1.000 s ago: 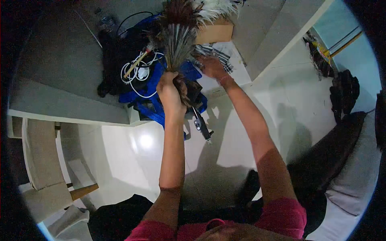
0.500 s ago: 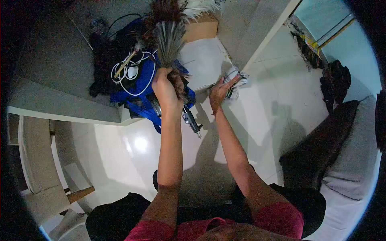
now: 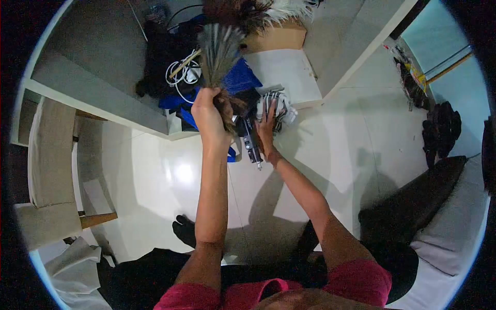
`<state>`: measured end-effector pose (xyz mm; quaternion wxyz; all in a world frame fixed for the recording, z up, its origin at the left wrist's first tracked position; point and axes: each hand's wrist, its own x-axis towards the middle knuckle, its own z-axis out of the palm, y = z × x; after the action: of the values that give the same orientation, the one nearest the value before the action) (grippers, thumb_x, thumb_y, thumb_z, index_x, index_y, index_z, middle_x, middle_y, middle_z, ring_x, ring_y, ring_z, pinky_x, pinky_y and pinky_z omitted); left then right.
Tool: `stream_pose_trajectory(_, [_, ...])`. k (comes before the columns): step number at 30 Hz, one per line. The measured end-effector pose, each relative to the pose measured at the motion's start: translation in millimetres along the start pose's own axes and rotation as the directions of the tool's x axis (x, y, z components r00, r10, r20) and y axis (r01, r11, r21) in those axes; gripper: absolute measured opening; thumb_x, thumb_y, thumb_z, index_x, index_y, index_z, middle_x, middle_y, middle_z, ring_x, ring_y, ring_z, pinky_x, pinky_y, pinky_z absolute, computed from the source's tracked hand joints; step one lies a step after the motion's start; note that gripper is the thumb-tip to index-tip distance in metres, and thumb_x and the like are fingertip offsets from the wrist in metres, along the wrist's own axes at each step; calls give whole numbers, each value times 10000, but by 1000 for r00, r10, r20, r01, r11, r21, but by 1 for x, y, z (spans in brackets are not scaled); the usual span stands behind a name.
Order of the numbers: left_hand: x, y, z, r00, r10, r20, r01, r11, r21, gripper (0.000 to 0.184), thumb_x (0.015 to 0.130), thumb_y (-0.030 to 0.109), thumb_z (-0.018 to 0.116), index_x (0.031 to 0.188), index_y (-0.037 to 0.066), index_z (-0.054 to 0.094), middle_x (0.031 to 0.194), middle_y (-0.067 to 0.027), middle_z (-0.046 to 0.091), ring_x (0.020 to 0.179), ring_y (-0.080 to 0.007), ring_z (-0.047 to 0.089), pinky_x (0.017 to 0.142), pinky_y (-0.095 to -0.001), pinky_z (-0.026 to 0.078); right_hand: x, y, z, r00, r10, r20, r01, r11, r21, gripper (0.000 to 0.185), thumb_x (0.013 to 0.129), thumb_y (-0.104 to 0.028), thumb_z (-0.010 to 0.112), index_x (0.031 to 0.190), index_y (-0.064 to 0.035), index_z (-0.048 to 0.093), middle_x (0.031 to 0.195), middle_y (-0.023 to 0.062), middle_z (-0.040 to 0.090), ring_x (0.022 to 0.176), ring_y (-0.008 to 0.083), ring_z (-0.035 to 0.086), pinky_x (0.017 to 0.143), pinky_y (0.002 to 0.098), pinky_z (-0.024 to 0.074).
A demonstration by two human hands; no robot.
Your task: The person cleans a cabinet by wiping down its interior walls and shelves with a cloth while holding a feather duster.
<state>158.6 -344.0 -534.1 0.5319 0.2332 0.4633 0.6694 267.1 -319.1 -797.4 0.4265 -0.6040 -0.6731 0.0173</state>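
Observation:
My left hand (image 3: 211,118) is closed round a feather bundle (image 3: 219,54), its grey feathers fanning upward and brown ones hanging beside the fist. To its right my right hand (image 3: 266,129) presses on a striped cloth (image 3: 279,107), black and white, which is bunched at the shelf's front edge. A black tool with a metal tip (image 3: 251,144) lies between the two hands, pointing down toward the floor. Blue fabric (image 3: 242,75) lies behind the feathers, partly hidden by them. A white cable (image 3: 178,77) is coiled on the pile left of the bundle.
A cardboard box (image 3: 276,39) and white feathers (image 3: 289,11) stand at the back of the white shelf (image 3: 284,70). Dark gloves or shoes (image 3: 442,126) lie at right, near a grey cushion (image 3: 454,206). A chair (image 3: 57,155) is at left.
The striped cloth was first on the shelf, then moved right to its edge, and is now back left beside the tool with my right hand. My left hand keeps hold of the feathers.

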Motion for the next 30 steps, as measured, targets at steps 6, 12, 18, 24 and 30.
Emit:
stream_pose_trajectory(6, [12, 10, 8, 993, 37, 112, -38, 999, 9, 144, 827, 181, 508, 738, 69, 488, 619, -16, 463, 453, -106, 395, 399, -244, 280, 38, 27, -56, 990, 20, -142, -48, 980, -193, 656, 782, -197, 584, 1387, -102, 349, 1459, 129, 273, 1376, 397, 103, 1084, 594, 62])
stream_pose_trajectory(12, [1, 8, 12, 992, -27, 119, 24, 999, 32, 181, 827, 161, 501, 677, 62, 479, 595, -12, 448, 443, -88, 381, 392, -235, 274, 62, 19, -48, 930, -94, 355, 216, 923, -320, 657, 724, -241, 567, 1355, -164, 401, 1348, 72, 459, 1302, 400, 296, 1041, 652, 91])
stream_pose_trajectory(18, [-15, 40, -61, 918, 233, 321, -346, 864, 365, 261, 820, 74, 506, 1019, -69, 595, 829, -29, 599, 741, -86, 510, 672, -209, 407, 90, 20, -57, 845, 483, 229, -289, 772, -566, 570, 824, -254, 514, 1357, -112, 368, 1253, 165, 527, 1103, 329, 535, 1002, 505, 333])
stream_pose_trajectory(24, [-8, 76, -130, 878, 381, 289, -477, 746, 466, 291, 813, 54, 524, 1066, -73, 596, 865, -43, 623, 744, -93, 527, 669, -217, 425, 76, 13, -52, 907, 65, 415, 126, 901, -416, 374, 791, -316, 519, 851, 36, 633, 850, 226, 644, 850, 397, 619, 770, 470, 497])
stream_pose_trajectory(30, [-5, 130, -158, 865, 413, 284, -501, 673, 545, 320, 797, 51, 531, 1082, -78, 597, 869, -71, 638, 793, -111, 556, 736, -238, 448, 84, -101, -116, 931, 90, 353, 16, 958, -287, 281, 784, -211, 506, 683, 12, 644, 783, 242, 620, 810, 390, 617, 702, 470, 509])
